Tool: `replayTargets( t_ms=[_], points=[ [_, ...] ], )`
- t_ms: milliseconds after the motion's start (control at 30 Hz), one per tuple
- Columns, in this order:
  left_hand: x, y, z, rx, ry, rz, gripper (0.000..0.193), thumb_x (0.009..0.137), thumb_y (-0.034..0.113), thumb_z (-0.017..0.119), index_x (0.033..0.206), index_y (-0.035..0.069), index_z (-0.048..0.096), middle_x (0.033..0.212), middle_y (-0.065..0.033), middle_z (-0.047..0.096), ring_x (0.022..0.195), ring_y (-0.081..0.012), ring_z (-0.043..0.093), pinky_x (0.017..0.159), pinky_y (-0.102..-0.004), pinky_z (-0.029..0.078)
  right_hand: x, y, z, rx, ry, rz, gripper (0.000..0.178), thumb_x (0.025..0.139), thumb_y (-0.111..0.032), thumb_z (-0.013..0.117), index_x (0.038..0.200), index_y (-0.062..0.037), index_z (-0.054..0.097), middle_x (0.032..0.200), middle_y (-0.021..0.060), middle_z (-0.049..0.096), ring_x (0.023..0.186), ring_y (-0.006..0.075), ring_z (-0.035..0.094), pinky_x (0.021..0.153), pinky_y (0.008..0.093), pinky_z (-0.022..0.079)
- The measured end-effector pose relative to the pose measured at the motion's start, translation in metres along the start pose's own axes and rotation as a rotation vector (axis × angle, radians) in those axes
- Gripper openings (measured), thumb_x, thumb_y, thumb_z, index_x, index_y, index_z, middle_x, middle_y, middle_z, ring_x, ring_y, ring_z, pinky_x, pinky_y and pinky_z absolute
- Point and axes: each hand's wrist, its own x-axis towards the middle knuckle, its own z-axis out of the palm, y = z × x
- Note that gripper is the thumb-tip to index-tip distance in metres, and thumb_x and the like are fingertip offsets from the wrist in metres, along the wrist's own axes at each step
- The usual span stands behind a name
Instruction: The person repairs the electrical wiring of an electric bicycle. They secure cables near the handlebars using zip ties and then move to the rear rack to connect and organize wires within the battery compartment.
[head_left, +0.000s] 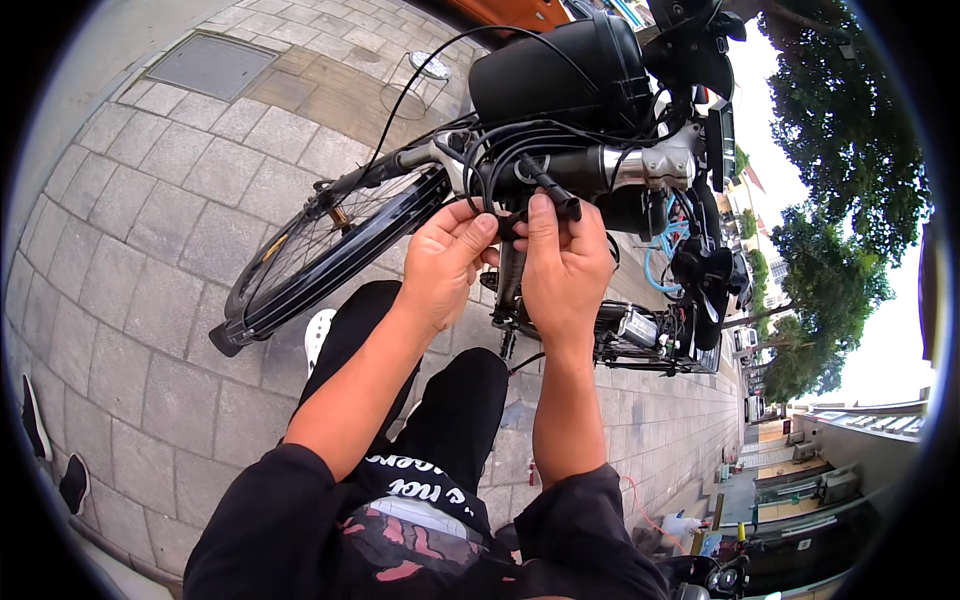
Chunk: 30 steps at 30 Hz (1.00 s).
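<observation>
A bicycle [512,265] stands in front of me, its dark frame partly hidden by my hands. My left hand [445,262] is closed in a pinch beside the looping black cables [490,165] at the head of the frame. Opposite it, my right hand [563,262] is closed too, thumb laid along the top. A small black piece [510,226] sits between the fingertips of both hands; its kind is too hidden to make out. Just above my right thumb, a short black tube [555,190] sticks out. The front wheel [300,235] with its black mudguard [345,258] points left.
A black rounded case [555,75] is mounted by the handlebar, next to the silver stem [655,165]. Grey paving [150,300] surrounds the bicycle, with a metal cover [212,66] set in it. Other parked two-wheelers [650,325] stand at the right. Someone's dark shoes [73,485] show at far left.
</observation>
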Motion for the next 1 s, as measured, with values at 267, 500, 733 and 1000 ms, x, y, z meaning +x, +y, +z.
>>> replayTargets(
  t_ms=[267,500,733,1000],
  points=[
    [-0.002,0.004,0.004,0.037,0.082,0.067,0.019,0.106,0.007,0.071,0.122,0.002,0.063,0.113,-0.0077,0.074,0.093,-0.0133,0.071,0.072,-0.0271,0.057,0.025,-0.003,-0.004,0.196,-0.242,-0.06,0.023,0.104,-0.005,0.074,0.125,0.0043,0.073,0.102,0.0047,0.076,0.086,0.0082,0.069,0.08,0.0239,0.058],
    [-0.002,0.009,0.009,0.183,0.051,0.192,0.022,0.103,-0.001,0.065,0.124,0.001,0.06,0.111,-0.0055,0.067,0.098,-0.0143,0.069,0.077,-0.0313,0.06,0.04,-0.015,0.002,0.186,-0.339,0.077,0.02,0.103,-0.002,0.071,0.122,0.0042,0.072,0.101,0.0063,0.078,0.09,0.0079,0.071,0.075,0.026,0.058],
    [0.001,0.008,0.007,0.18,0.011,0.234,0.031,0.106,0.012,0.074,0.129,-0.003,0.059,0.117,-0.0118,0.072,0.097,-0.0146,0.073,0.078,-0.0288,0.063,0.044,-0.022,0.001,0.197,-0.557,0.113,0.036,0.103,0.003,0.061,0.14,0.0031,0.06,0.114,0.0127,0.078,0.098,0.0142,0.073,0.083,0.0308,0.061],
    [0.002,0.002,0.009,0.099,0.103,0.213,0.028,0.108,0.018,0.073,0.12,-0.006,0.063,0.109,-0.0145,0.077,0.095,-0.0176,0.076,0.085,-0.0292,0.063,0.013,0.001,0.016,-0.08,-0.31,-0.262,0.033,0.103,0.001,0.069,0.135,-0.0008,0.065,0.132,0.014,0.067,0.108,0.018,0.07,0.089,0.0329,0.059]
  ],
)
